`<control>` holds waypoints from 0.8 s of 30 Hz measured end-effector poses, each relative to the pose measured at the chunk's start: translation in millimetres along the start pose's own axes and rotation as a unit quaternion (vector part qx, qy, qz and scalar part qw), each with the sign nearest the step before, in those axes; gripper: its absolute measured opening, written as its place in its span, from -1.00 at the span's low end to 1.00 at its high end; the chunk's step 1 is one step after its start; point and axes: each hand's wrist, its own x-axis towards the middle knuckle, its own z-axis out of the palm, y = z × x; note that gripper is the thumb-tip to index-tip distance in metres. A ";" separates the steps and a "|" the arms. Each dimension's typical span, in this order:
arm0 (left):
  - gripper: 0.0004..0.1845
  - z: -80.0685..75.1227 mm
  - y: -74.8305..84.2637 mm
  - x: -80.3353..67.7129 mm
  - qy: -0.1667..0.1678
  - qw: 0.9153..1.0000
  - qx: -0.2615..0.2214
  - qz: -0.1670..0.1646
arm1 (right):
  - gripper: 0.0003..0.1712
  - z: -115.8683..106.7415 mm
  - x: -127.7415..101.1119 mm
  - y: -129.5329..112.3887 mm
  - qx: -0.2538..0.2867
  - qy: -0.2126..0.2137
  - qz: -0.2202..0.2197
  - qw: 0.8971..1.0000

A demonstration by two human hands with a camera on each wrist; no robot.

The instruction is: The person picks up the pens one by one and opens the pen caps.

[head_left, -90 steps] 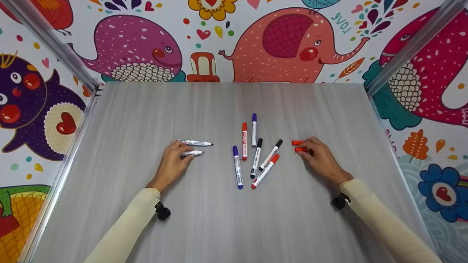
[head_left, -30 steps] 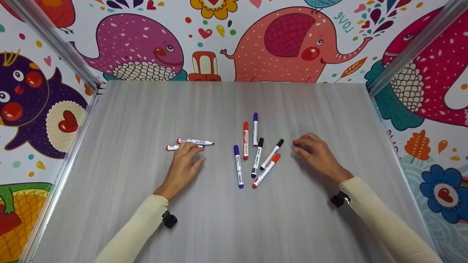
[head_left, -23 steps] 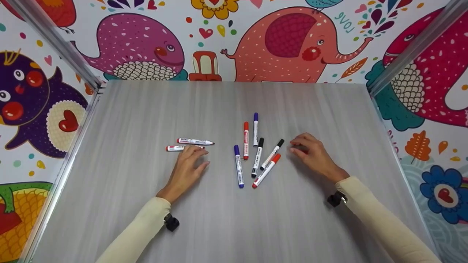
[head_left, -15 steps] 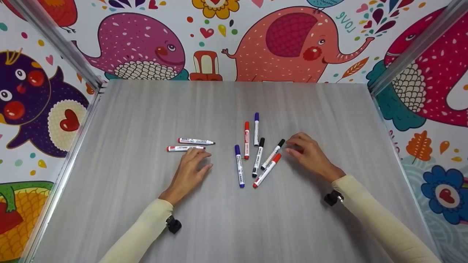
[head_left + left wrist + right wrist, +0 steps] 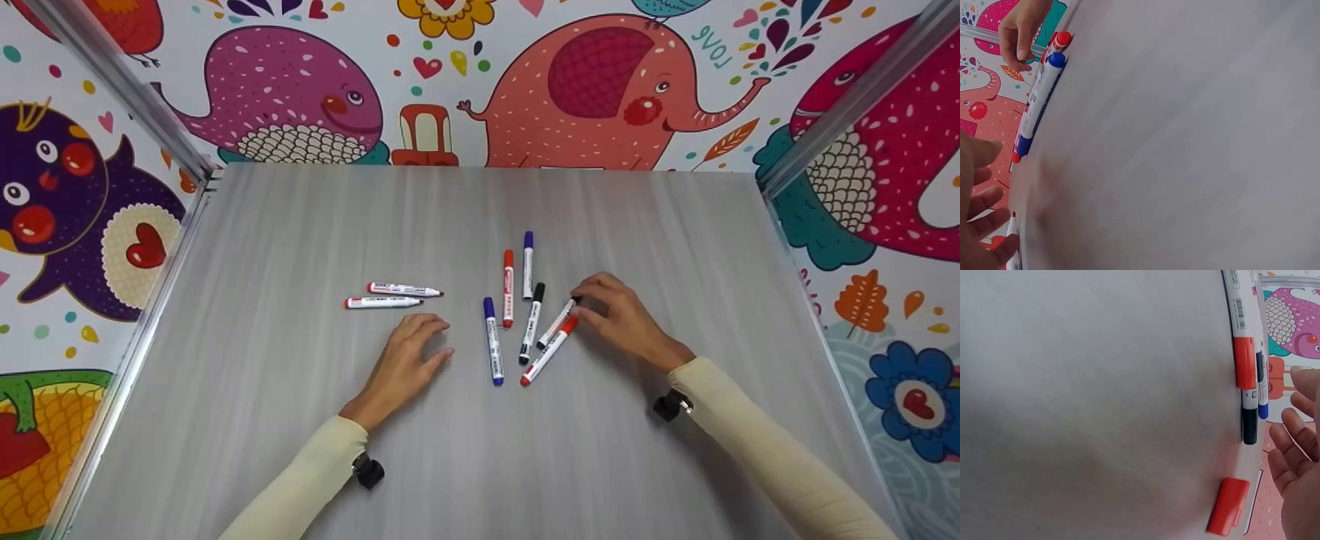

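Hands hover over markers on a grey table

The right hand (image 5: pixel 619 319), fingers loose, reaches the black-capped marker (image 5: pixel 559 322) in the middle cluster; the left hand (image 5: pixel 409 360) rests relaxed beside two uncapped markers (image 5: pixel 394 295).

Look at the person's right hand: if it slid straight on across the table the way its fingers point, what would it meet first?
The right hand points left toward the marker cluster. It would probably meet the black-capped marker and red-capped marker first; its fingers already look about touching them.
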 end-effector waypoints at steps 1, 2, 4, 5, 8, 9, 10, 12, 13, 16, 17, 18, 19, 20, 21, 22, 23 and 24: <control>-0.62 1.0 1.2 -0.5 -0.003 1.000 0.001 -0.001 | -0.68 0.8 0.2 -1.2 -0.001 -0.002 0.000 1.000; -0.62 1.8 2.4 -0.9 -0.006 1.000 0.000 -0.003 | -0.68 1.5 0.4 -2.4 -0.001 -0.005 0.000 1.000; -0.62 3.6 4.4 -2.1 -0.010 1.000 -0.002 -0.005 | -0.68 3.1 1.0 -4.8 -0.006 -0.010 0.001 1.000; -0.61 4.3 5.8 -2.5 -0.013 1.000 -0.004 -0.007 | -0.68 3.8 1.4 -6.0 -0.006 -0.012 0.001 1.000; -0.60 6.1 10.5 -3.8 -0.018 1.000 -0.011 -0.014 | -0.70 6.6 3.3 -9.6 -0.010 -0.021 0.000 1.000; -0.60 6.7 12.0 -4.4 -0.020 1.000 -0.013 -0.016 | -0.71 7.7 4.1 -10.6 -0.011 -0.023 0.000 1.000; -0.59 7.2 13.6 -4.9 -0.021 1.000 -0.014 -0.019 | -0.71 8.8 4.9 -11.5 -0.012 -0.025 0.000 1.000; -0.59 8.3 16.6 -6.1 -0.024 0.999 -0.019 -0.020 | -0.71 11.2 6.7 -12.9 -0.013 -0.029 -0.004 0.999; -0.58 8.8 17.9 -6.7 -0.025 0.999 -0.021 -0.019 | -0.71 12.3 7.7 -13.6 -0.013 -0.029 -0.007 0.999; -0.58 11.2 21.0 -8.4 -0.028 0.999 -0.025 -0.014 | -0.69 15.4 10.1 -15.3 -0.007 -0.032 -0.009 0.999; -0.58 11.9 21.9 -9.1 -0.030 0.999 -0.026 -0.014 | -0.68 16.5 10.7 -15.9 -0.004 -0.034 -0.007 0.999; -0.58 12.8 22.7 -9.8 -0.031 0.999 -0.026 -0.014 | -0.68 17.5 11.3 -16.8 -0.003 -0.036 -0.005 0.999; -0.58 13.7 23.5 -10.4 -0.033 0.999 -0.025 -0.015 | -0.68 18.7 11.8 -17.7 -0.001 -0.040 -0.002 0.999; -0.57 14.4 24.3 -11.0 -0.035 0.999 -0.024 -0.017 | -0.68 19.8 12.4 -18.8 0.000 -0.045 0.004 0.999; -0.57 15.0 25.2 -11.6 -0.037 0.999 -0.025 -0.019 | -0.67 21.0 13.0 -20.1 0.001 -0.049 0.008 0.999; -0.57 15.8 26.0 -12.0 -0.039 0.999 -0.025 -0.021 | -0.67 22.2 13.6 -21.4 0.002 -0.053 0.011 0.999; -0.58 16.7 26.8 -12.3 -0.041 0.999 -0.025 -0.023 | -0.66 23.3 14.2 -22.5 0.003 -0.056 0.015 0.998; -0.58 17.4 27.6 -12.6 -0.043 0.998 -0.025 -0.024 | -0.66 24.5 14.8 -23.6 0.003 -0.060 0.016 0.998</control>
